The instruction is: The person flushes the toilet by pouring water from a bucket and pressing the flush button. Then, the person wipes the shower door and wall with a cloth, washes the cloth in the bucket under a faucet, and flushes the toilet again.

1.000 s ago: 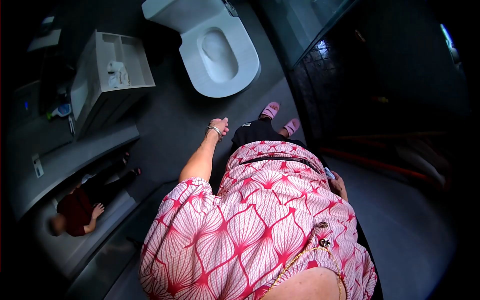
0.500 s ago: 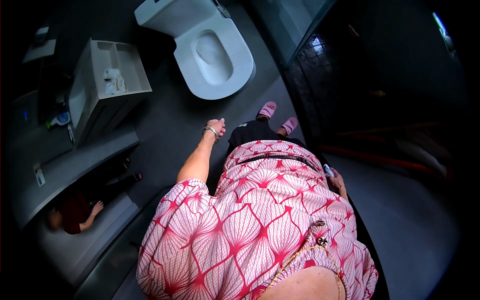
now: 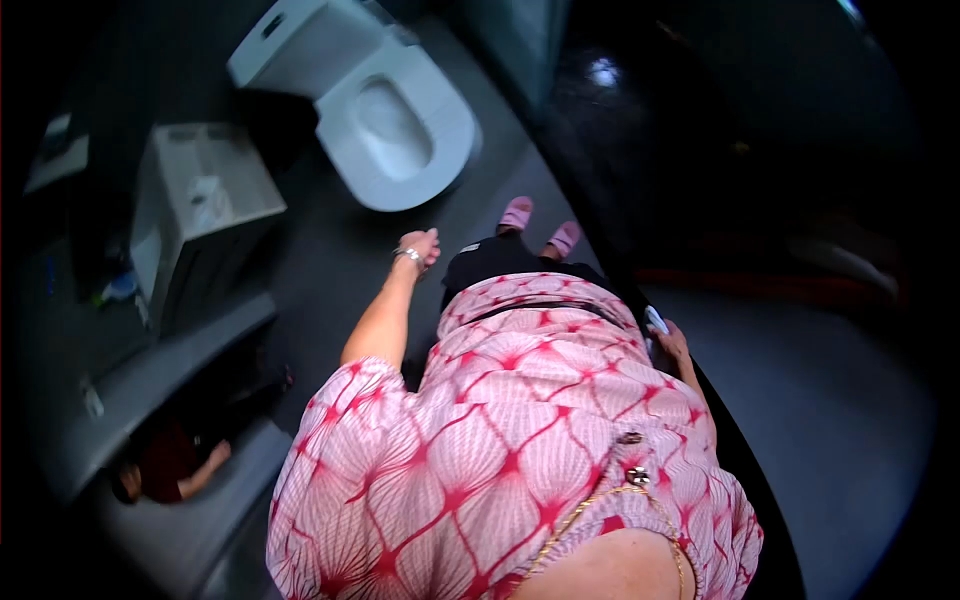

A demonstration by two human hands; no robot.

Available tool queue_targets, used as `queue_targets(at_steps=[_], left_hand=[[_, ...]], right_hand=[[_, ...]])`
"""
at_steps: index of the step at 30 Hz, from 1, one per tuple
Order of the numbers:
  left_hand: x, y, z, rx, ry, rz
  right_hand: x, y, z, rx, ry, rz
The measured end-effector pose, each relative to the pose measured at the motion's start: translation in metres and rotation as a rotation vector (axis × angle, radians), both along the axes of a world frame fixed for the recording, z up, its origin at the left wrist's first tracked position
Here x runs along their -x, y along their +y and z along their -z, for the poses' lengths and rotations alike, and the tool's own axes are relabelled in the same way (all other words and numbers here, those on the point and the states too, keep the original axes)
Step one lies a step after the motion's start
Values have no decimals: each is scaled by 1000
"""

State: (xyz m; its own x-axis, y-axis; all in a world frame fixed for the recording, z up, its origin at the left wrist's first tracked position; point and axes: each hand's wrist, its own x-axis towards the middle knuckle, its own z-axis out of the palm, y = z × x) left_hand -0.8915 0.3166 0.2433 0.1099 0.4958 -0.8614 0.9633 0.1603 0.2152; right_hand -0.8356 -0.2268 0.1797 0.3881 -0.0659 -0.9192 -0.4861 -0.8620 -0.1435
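My left hand (image 3: 418, 246) hangs in front of my body to the left, its fingers curled closed and nothing showing in them. A silver bracelet (image 3: 408, 254) circles that wrist. Low at my right side, my right hand (image 3: 674, 343) is wrapped round a small pale object (image 3: 656, 320), partly hidden by the hand and clothing. The patterned top (image 3: 500, 430) fills the lower middle of the view. Beyond its hem show dark trousers (image 3: 490, 262) and pink slippers (image 3: 516, 213).
A white toilet (image 3: 450, 130) stands ahead. To its left is an open drawer unit (image 3: 235, 200) holding crumpled white paper (image 3: 208, 203). Another person (image 3: 170, 465) in dark red appears at lower left. A glass panel (image 3: 530, 50) stands beyond the toilet.
The view has turned, so the toilet and drawer unit sit further left, and the picture is more blurred. Both hands keep nearly the same pose.
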Motion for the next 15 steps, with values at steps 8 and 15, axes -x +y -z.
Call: queue_targets(at_steps=[8, 15], left_hand=[[-7, -19, -9, 45, 123, 53], [-20, -13, -11, 110, 171, 95]], right_hand=[[-94, 24, -6, -592, 104, 801], [-187, 100, -79, -1069, -27, 1206]])
